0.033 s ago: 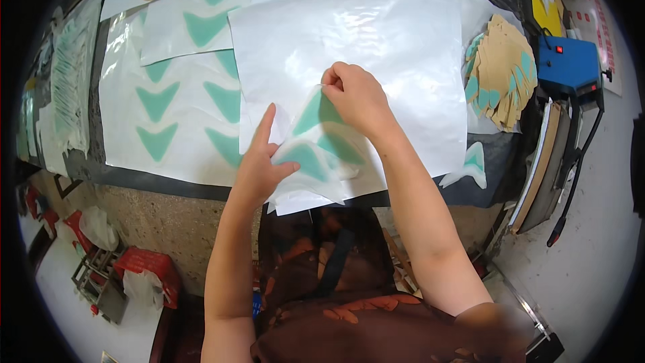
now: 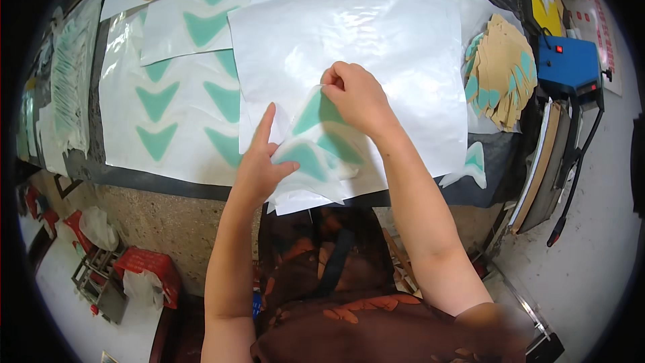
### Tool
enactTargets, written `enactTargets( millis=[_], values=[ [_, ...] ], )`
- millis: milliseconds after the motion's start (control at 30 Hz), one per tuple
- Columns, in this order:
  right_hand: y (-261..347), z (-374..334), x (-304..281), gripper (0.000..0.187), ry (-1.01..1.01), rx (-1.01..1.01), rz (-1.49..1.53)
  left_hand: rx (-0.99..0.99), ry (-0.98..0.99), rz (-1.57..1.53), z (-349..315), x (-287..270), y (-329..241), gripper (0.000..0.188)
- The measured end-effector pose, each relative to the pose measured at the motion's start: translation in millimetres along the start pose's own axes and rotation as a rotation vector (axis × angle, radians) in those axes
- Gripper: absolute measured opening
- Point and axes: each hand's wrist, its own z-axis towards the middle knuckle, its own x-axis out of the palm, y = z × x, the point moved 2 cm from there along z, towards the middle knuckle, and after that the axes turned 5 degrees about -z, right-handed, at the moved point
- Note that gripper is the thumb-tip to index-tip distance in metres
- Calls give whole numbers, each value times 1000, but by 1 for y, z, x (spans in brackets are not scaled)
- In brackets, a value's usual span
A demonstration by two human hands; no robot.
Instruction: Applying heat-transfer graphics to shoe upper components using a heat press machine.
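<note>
My right hand (image 2: 359, 99) pinches the upper tip of a green crescent-like film piece (image 2: 314, 115) with a pale translucent border. That tip is at my fingertips, and the piece slants down toward other green pieces. My left hand (image 2: 256, 169) lies flat, index finger and thumb stretched out, the thumb at the edge of a second green piece (image 2: 302, 160) on pale backing. A third green piece (image 2: 341, 148) lies partly overlapped beside it. Beneath them is a large glossy white sheet (image 2: 403, 54). My left hand's curled fingers are partly hidden.
More white sheets with green V-shaped pieces (image 2: 158, 102) cover the left of the table. A stack of brown paper cutouts (image 2: 502, 74) is at the right, near a blue machine (image 2: 569, 64). One loose green piece (image 2: 474, 158) lies by the front right edge. Below left stands a red crate (image 2: 151, 265).
</note>
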Motion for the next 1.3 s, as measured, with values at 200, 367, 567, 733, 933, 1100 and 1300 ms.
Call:
enactTargets(
  millis=[200, 367, 567, 733, 933, 1100, 1300],
  values=[
    [-34, -40, -31, 13, 191, 138, 1005, -27, -83, 15, 2, -7, 7, 103],
    [-60, -80, -68, 10, -309, 183, 1229, -101, -66, -40, -43, -25, -22, 83],
    [-35, -104, -110, 7, -422, 9, 1141, 330, 99, 270, -90, -18, -89, 32],
    [3, -103, -122, 9, -257, -56, 1248, 640, 51, 267, -44, 10, -109, 31],
    [23, -110, -129, 12, -136, -83, 1171, 883, 39, 553, -46, 20, -144, 25],
    [32, -104, -129, 12, -97, -108, 1073, 685, 180, 515, -42, 18, -133, 18],
    [25, -86, -100, 10, -228, -42, 1179, 656, 57, 318, -47, 25, -122, 15]
  ],
)
